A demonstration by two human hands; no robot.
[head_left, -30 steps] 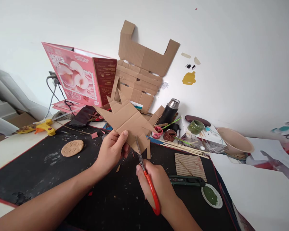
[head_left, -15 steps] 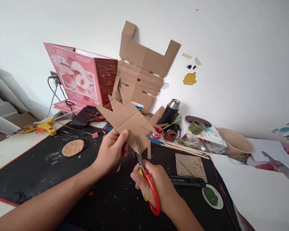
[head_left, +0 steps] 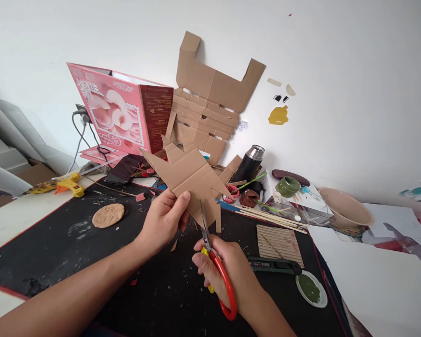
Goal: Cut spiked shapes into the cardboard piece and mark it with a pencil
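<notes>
A spiky piece of brown cardboard [head_left: 192,175] is raised above the black mat, pinched at its lower left edge by my left hand [head_left: 166,213], thumb on top. My right hand [head_left: 224,267] grips scissors [head_left: 228,292] with red and yellow handles. Their blades run into the lower edge of the cardboard, just right of my left thumb. One blade lies over the face of the sheet; the other is mostly hidden behind it. Below the sheet, a small cardboard scrap [head_left: 174,245] rests on the mat.
A cutter knife [head_left: 275,265], a corrugated cardboard square [head_left: 279,244] and a lid of green paint [head_left: 310,288] lie at right. Paint jars [head_left: 249,198] and a thermos [head_left: 250,164] stand behind. At left are a clay disc [head_left: 108,216] and a yellow glue gun [head_left: 70,184].
The cardboard has tilted slightly, so its upper points look shorter. Both hands and the scissors sit a little lower and to the right, while the whole view has shifted slightly too.
</notes>
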